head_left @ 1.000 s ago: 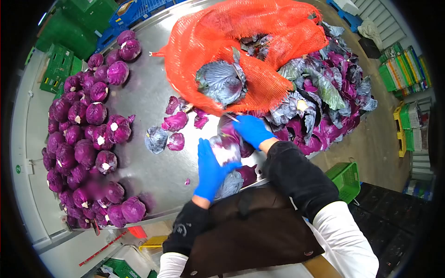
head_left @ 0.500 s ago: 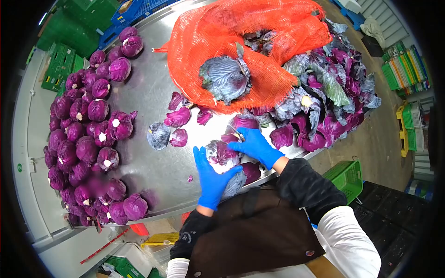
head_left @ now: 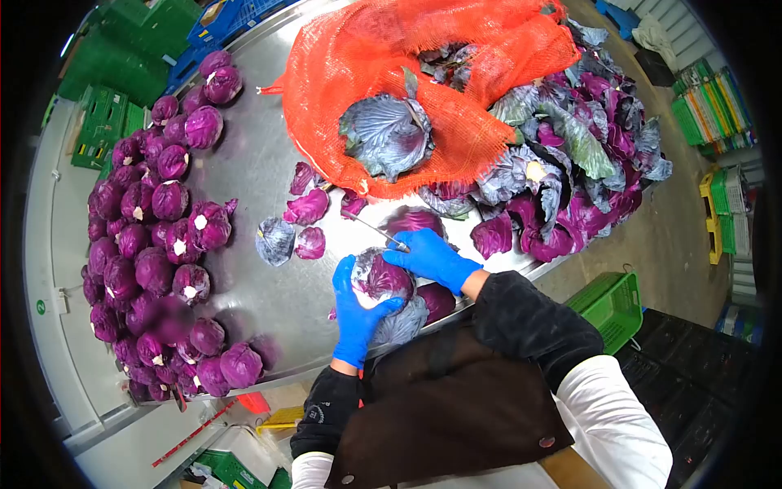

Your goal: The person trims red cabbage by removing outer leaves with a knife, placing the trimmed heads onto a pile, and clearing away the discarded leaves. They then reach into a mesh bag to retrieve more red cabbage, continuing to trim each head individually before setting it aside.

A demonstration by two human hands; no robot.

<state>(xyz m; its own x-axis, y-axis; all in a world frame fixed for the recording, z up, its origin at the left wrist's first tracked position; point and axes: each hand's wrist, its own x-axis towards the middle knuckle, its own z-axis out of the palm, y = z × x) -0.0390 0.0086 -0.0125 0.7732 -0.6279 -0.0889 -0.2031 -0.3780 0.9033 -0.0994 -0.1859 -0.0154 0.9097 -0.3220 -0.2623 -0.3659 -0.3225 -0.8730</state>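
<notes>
Cabbage, round, purple and white-streaked [head_left: 384, 277], lying near the near edge of a grey metal worktop [head_left: 261, 147]. The left hand, blue-gloved [head_left: 356, 314], clasps it from the left, thumb across its near side and fingers along its left flank. The right hand, blue-gloved [head_left: 432, 259], is curled round the handle of a small thin-bladed knife [head_left: 371, 224] at the cabbage's far side; whether its fingers also touch the cabbage cannot be told. The head is judged dense, firm and fairly heavy, its waxy surface slippery, its outer leaves easily torn; a palm cupped round the widest part, clear of the blade, should hold best. Between it and the near edge, a crinkled blue-grey leafy mass [head_left: 403, 322] limits room. Beyond the knife hand lies a glossy purple leafy piece [head_left: 414, 220]; farther left, loose curved purple leaves [head_left: 306, 208]. Bare purple cabbages [head_left: 155, 261] crowd the left edge; a heap of purple and grey-green leaves [head_left: 586, 163] fills the right. An orange-red mesh sack [head_left: 326, 90] covers much of the far part.
</notes>
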